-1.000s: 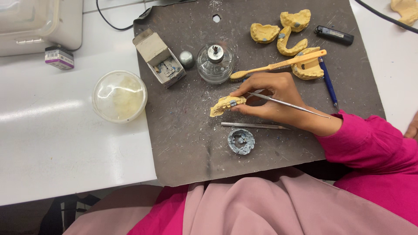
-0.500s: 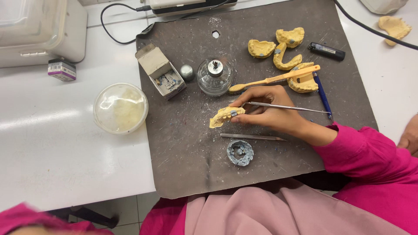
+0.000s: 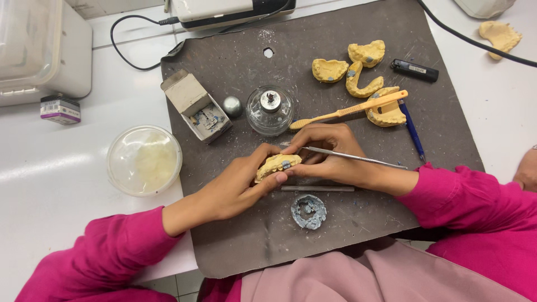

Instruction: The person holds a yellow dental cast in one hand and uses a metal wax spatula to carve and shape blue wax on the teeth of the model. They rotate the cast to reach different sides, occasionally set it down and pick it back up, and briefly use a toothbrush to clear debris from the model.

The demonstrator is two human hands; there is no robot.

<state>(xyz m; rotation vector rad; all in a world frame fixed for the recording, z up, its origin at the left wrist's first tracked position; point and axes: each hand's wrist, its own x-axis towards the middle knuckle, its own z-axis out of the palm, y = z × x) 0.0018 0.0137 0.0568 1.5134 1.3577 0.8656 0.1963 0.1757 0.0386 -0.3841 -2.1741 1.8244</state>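
Left hand: the left hand (image 3: 238, 187) grips the yellow dental cast (image 3: 277, 165) from below.
Right hand: the right hand (image 3: 330, 156) pinches a thin metal tool (image 3: 358, 158), fingertips touching the cast.
Nearby: grey dish (image 3: 308, 212) just below both hands; glass burner (image 3: 269, 110) above.

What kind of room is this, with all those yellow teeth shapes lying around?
Probably a dental lab workbench. Yellow tooth moulds lie on a grey mat, a small glass burner stands nearby, and the left hand and right hand hold another mould, the right also holding a thin metal tool.
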